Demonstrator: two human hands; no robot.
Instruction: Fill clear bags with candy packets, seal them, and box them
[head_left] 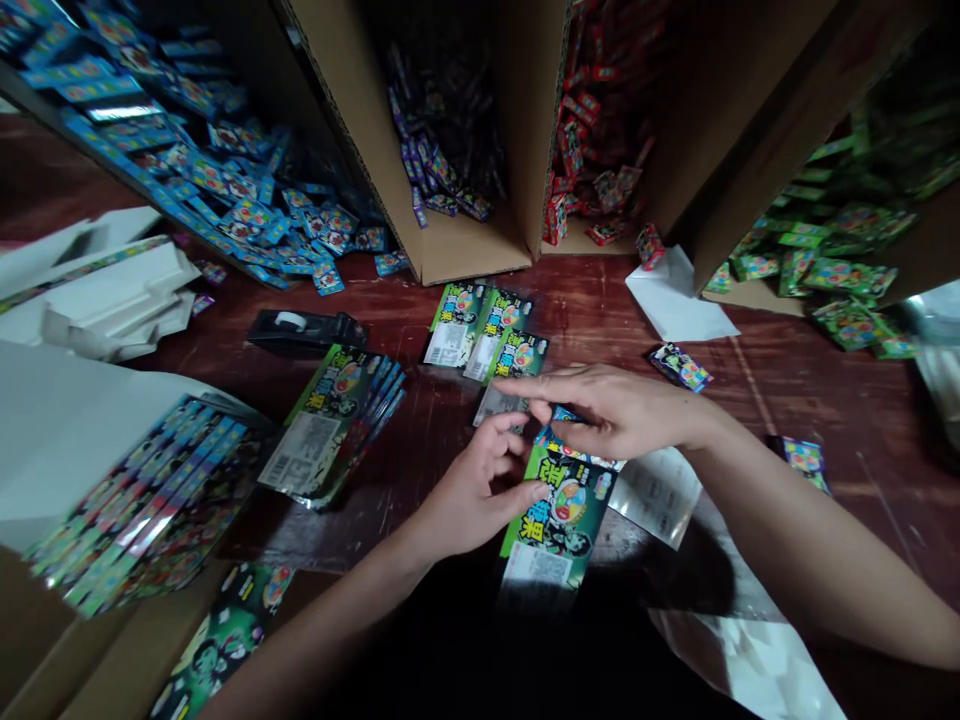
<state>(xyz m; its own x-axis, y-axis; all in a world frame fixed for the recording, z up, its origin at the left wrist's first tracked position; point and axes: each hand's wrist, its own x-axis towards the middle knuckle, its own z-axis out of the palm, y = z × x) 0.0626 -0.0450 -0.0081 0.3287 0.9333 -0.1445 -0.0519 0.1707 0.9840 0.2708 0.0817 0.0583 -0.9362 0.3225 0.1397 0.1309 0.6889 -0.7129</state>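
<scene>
My left hand [480, 490] is closed in a pinch on the left edge of a green printed pouch [559, 525] that lies on the dark red table [825, 400]. My right hand [607, 410] reaches over the pouch's top end, thumb and fingers pinched on a small blue sachet [562, 415] at the pouch's mouth. A clear plastic sleeve [660, 495] lies under my right wrist.
Three green pouches [487, 335] lie fanned behind my hands, a stack of them [337, 420] to the left. Open cardboard boxes hold blue [225, 190], purple [442, 170], red [592, 150] and green [832, 260] sachets. A black tape dispenser [304, 330] sits left; loose sachets [679, 365] lie right.
</scene>
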